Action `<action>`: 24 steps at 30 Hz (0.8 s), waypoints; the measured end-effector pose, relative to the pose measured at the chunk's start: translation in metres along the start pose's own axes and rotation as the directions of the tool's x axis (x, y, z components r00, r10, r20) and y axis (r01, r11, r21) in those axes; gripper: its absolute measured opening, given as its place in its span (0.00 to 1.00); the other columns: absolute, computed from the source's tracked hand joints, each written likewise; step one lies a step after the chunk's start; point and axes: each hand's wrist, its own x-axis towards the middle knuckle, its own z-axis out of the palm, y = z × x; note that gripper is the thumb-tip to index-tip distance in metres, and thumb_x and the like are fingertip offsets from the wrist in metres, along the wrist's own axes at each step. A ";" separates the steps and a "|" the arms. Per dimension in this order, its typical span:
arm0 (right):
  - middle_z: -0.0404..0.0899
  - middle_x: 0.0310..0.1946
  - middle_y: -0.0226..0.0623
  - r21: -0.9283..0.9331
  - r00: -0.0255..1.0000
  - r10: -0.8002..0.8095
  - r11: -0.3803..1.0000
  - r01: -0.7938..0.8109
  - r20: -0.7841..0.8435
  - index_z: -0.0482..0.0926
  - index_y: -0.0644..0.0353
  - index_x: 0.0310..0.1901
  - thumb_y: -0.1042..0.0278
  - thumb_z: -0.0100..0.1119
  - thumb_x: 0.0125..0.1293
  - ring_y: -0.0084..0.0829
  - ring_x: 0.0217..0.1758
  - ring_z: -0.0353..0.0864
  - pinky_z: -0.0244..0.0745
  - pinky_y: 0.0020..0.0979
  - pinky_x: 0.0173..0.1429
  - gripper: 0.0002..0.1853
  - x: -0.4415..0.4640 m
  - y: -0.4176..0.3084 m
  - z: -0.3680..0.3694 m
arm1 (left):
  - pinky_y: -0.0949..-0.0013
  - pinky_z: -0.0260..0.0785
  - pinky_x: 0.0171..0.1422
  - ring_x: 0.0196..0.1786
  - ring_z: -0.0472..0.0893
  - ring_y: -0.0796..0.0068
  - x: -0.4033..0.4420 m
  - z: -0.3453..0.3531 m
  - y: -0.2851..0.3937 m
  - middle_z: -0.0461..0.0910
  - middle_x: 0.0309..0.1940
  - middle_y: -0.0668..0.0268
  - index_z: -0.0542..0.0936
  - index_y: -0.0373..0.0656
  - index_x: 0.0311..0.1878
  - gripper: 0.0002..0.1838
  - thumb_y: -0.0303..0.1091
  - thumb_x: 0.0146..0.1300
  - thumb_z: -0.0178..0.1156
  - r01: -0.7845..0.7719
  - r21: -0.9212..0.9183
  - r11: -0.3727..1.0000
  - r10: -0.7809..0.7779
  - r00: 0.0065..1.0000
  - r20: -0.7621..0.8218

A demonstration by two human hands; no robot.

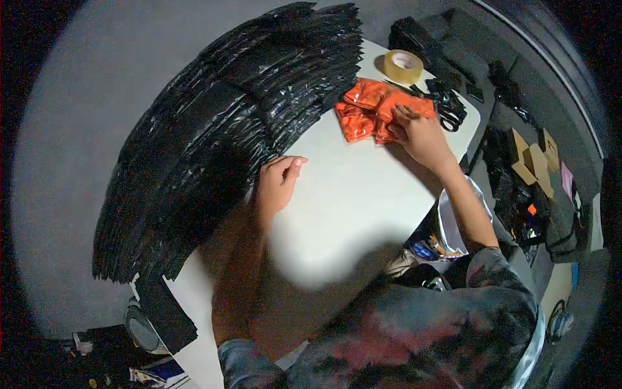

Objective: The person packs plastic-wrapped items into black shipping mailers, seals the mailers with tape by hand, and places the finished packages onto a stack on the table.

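Counter point(337, 207): white with a rounded far right corner, a bare stretch in the middle, against a plain grey background point(71, 123).
Left hand point(278, 183): at the inner edge of the black plastic, fingers loosely curled, thumb lying close to the forefinger; whether it pinches anything I cannot tell.
Right hand point(421, 136): on top of the orange packets, partly open, fingers bent down onto the right-hand ones; whether they grip or only press I cannot tell.
Orange packets point(368, 94): several, glossy, lying close together and overlapping toward the counter's far right, just beside the black plastic.
Black plastic point(227, 110): a big fan of many thin, shiny layers sweeping along the left and far sides, overhanging the counter's edge.
Tape point(398, 73): a yellowish roll just beyond the packets.
Scissors point(461, 117): black handles near the right corner, just beside the packets.
Black stack point(166, 316): smaller, at the near left edge, by the end of the fan.
Silvery bag point(451, 227): below the counter's right edge, partly behind the right forearm.
Cardboard box point(532, 163): flaps up, off to the right among dark clutter.
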 end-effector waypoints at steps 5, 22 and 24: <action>0.79 0.63 0.55 0.432 0.913 -0.406 0.832 0.348 0.046 0.80 0.66 0.61 0.61 0.58 0.75 0.52 0.64 0.82 0.77 0.45 0.67 0.20 -0.029 -0.056 -0.031 | 0.61 0.74 0.40 0.32 0.83 0.64 0.000 -0.001 -0.006 0.84 0.28 0.58 0.87 0.38 0.47 0.13 0.34 0.77 0.55 0.039 -0.010 0.999 -0.039 0.999 -0.002; 0.86 0.46 0.37 0.955 0.928 0.233 -0.011 -0.296 0.290 0.75 0.63 0.67 0.68 0.54 0.80 0.23 0.51 0.83 0.78 0.26 0.58 0.18 0.010 -0.077 -0.014 | 0.67 0.75 0.48 0.35 0.81 0.72 -0.002 -0.006 -0.011 0.83 0.31 0.64 0.85 0.39 0.56 0.23 0.44 0.84 0.43 0.147 -0.032 0.989 -0.148 0.989 -0.003; 0.86 0.48 0.38 0.944 0.918 0.238 0.012 -0.330 0.318 0.74 0.62 0.67 0.69 0.53 0.80 0.21 0.52 0.83 0.79 0.26 0.58 0.18 0.007 -0.083 -0.015 | 0.66 0.75 0.48 0.35 0.81 0.71 -0.001 -0.006 -0.009 0.84 0.32 0.63 0.84 0.39 0.56 0.23 0.44 0.84 0.44 0.144 0.001 0.990 -0.144 0.989 -0.016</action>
